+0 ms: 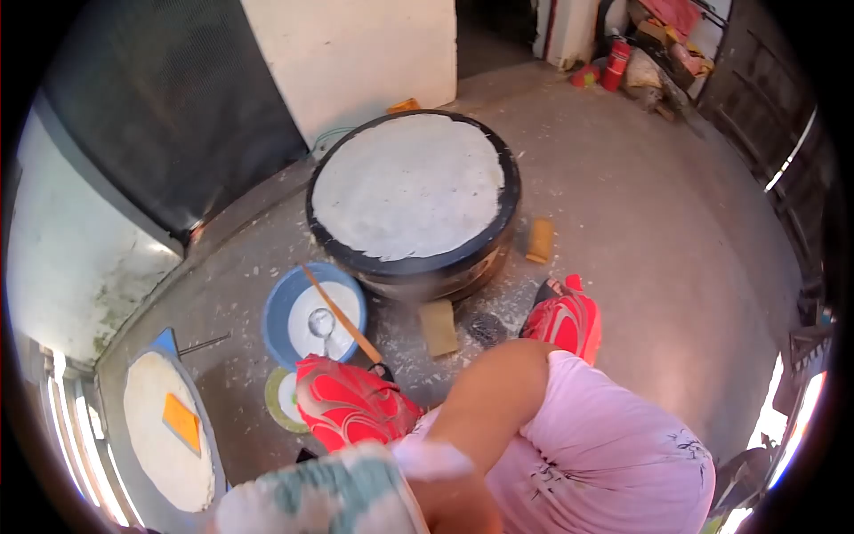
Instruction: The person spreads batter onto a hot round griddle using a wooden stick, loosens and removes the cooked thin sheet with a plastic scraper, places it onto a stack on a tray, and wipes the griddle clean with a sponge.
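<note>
A bare arm (494,392) bends across the lap. Toward the bottom edge it meets a blurred patch of skin, where no fingers can be made out. Beside it is a smeared white-and-teal patterned cloth (329,498); whether a hand holds it cannot be told. My left hand does not show. In front of my legs stands a round black griddle (513,200) covered by a thin white pancake (409,182) with a ragged edge. Near my left foot, a blue basin (277,311) contains white batter and a metal ladle (321,322). A wooden stick (334,307) slants across its rim.
A stack of flat pancakes (147,418) with an orange scraper (181,424) lies at left. A green-rimmed dish (277,405), a tan block (438,327) and a yellowish block (540,240) rest on the scrap-strewn floor. A red fire extinguisher (616,64) stands by the far wall.
</note>
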The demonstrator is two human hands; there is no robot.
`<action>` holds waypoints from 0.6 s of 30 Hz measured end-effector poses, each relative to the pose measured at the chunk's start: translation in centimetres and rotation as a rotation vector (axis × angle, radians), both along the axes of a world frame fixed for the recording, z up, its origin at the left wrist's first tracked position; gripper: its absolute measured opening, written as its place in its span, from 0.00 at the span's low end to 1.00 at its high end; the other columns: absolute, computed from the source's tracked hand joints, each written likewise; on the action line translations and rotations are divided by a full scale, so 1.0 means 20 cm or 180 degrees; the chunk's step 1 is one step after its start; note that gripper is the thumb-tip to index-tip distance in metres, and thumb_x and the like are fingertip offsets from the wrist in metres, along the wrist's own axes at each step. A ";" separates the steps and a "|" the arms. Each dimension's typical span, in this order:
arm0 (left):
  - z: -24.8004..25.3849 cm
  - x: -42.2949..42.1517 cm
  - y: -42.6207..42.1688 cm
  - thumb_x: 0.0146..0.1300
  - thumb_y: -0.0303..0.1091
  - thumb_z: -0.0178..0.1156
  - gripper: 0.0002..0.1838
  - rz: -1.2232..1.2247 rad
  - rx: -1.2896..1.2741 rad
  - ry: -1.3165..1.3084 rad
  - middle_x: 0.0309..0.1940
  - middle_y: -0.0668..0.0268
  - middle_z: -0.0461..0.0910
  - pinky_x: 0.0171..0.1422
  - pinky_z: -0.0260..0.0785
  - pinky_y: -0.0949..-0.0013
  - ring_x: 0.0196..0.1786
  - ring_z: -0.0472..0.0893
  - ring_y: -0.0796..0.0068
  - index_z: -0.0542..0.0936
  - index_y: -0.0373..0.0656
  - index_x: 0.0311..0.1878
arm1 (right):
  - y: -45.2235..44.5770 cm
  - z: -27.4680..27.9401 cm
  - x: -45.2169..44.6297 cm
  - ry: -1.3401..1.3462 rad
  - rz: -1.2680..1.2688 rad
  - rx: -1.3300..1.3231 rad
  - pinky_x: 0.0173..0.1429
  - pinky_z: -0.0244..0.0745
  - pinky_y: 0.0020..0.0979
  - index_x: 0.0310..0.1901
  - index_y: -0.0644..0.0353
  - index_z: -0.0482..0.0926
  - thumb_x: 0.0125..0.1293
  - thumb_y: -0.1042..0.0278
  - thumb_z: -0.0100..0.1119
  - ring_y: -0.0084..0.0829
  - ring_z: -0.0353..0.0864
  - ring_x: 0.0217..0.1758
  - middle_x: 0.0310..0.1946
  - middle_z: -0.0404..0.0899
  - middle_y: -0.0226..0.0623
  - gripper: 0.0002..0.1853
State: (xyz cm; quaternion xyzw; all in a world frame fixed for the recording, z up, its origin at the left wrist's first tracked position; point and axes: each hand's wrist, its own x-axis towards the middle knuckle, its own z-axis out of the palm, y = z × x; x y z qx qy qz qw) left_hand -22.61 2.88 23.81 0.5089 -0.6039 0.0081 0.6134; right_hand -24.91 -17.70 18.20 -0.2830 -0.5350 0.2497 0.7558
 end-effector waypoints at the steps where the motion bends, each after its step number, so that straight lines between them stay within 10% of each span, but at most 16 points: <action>1: -0.01 0.01 0.03 0.56 0.35 0.57 0.13 -0.0065 0.0235 -0.0072 0.38 0.57 0.77 0.44 0.63 0.67 0.38 0.75 0.64 0.73 0.38 0.43 | 0.01 -0.02 0.01 0.0060 0.0097 0.0012 0.45 0.68 0.31 0.44 0.65 0.73 0.52 0.72 0.55 0.32 0.74 0.46 0.44 0.73 0.39 0.15; 6: -0.16 -0.06 0.27 0.55 0.38 0.59 0.19 0.0276 0.1156 -0.0076 0.46 0.57 0.75 0.53 0.60 0.68 0.43 0.74 0.65 0.73 0.40 0.48 | 0.06 -0.09 0.10 0.0324 0.0669 -0.0038 0.46 0.68 0.33 0.45 0.66 0.73 0.52 0.73 0.55 0.33 0.74 0.47 0.46 0.73 0.40 0.17; 9: -0.34 -0.18 0.33 0.59 0.34 0.53 0.20 0.0545 0.1266 0.2143 0.47 0.50 0.74 0.52 0.66 0.56 0.51 0.74 0.55 0.72 0.28 0.49 | 0.14 -0.11 0.16 0.0225 0.0575 -0.0248 0.46 0.68 0.34 0.46 0.66 0.73 0.51 0.73 0.55 0.34 0.74 0.48 0.47 0.73 0.41 0.17; 11: -0.27 -0.21 0.16 0.58 0.41 0.56 0.25 0.1062 -0.1040 0.5090 0.52 0.53 0.72 0.60 0.62 0.61 0.53 0.74 0.58 0.70 0.34 0.55 | 0.24 -0.07 0.26 -0.1501 -0.1285 -0.0623 0.51 0.66 0.38 0.42 0.63 0.77 0.53 0.71 0.53 0.38 0.72 0.50 0.46 0.73 0.42 0.14; 13: -0.49 -0.14 0.19 0.56 0.40 0.58 0.31 0.0527 -0.1844 0.4754 0.52 0.56 0.72 0.63 0.59 0.60 0.54 0.73 0.61 0.63 0.35 0.61 | 0.33 -0.08 0.26 -0.2354 -0.1698 -0.1860 0.57 0.61 0.41 0.38 0.59 0.78 0.55 0.68 0.52 0.40 0.70 0.52 0.46 0.73 0.42 0.10; 18: -0.74 -0.16 0.41 0.50 0.22 0.51 0.25 0.2671 -0.1380 0.4786 0.46 0.59 0.75 0.56 0.68 0.61 0.50 0.76 0.63 0.66 0.36 0.56 | 0.47 -0.18 0.31 -0.3189 -0.1810 -0.2276 0.57 0.61 0.40 0.42 0.55 0.79 0.53 0.66 0.57 0.38 0.70 0.54 0.46 0.74 0.37 0.13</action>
